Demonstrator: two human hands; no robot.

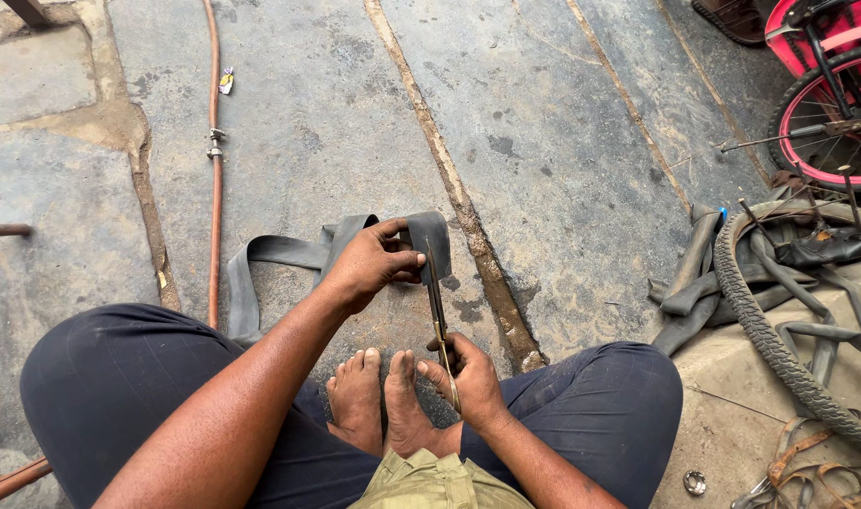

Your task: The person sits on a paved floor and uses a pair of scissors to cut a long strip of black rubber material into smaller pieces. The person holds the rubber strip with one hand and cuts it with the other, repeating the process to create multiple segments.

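Observation:
My left hand (369,262) pinches the folded end of a flat black rubber inner tube (279,253) and holds it up off the concrete floor. The rest of the tube trails left toward my knee. My right hand (470,377) grips the handles of a pair of scissors (437,306). Their blades point upward and meet the rubber fold just right of my left fingers. I squat with both bare feet (383,396) flat on the ground between my knees.
A copper-coloured hose (213,170) runs along the floor at left. At right lie a worn bicycle tyre (765,330), several loose rubber tubes (694,278) and a pink-rimmed bicycle wheel (826,113). A small metal cap (695,483) rests near my right knee.

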